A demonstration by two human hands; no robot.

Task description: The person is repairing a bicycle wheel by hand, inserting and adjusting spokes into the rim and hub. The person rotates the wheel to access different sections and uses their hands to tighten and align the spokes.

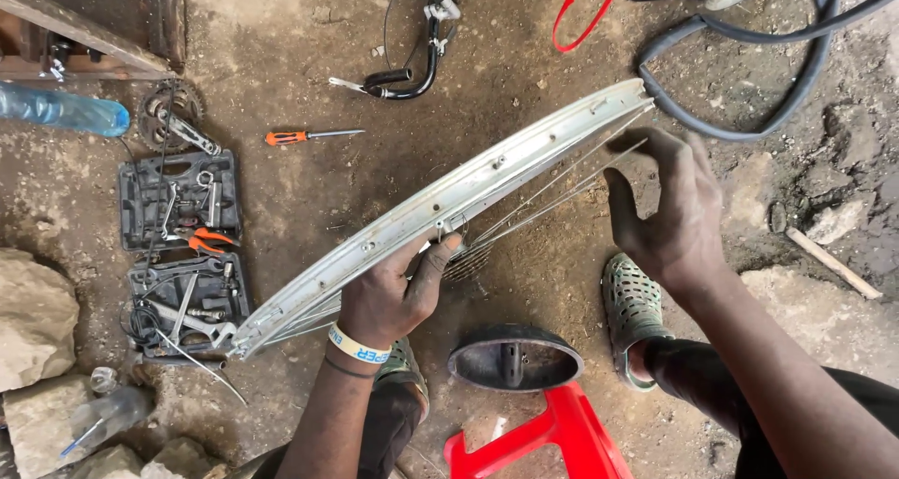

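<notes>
A silver bicycle wheel rim [449,203] is held edge-on above the dirt floor [300,189], slanting from lower left to upper right. The left hand [389,296] is clenched around the rim near its middle, thumb pressed up against the metal. The right hand [670,212] is loosely open, fingers touching the thin spokes [552,193] just below the rim's upper end. On the floor to the left lies an open black tool case [183,254] with an orange-handled screwdriver [309,136] near it. A black saddle [515,357] lies below the rim, beside a red plastic stool [552,437]. A black inner tube [749,76] curls at the upper right.
</notes>
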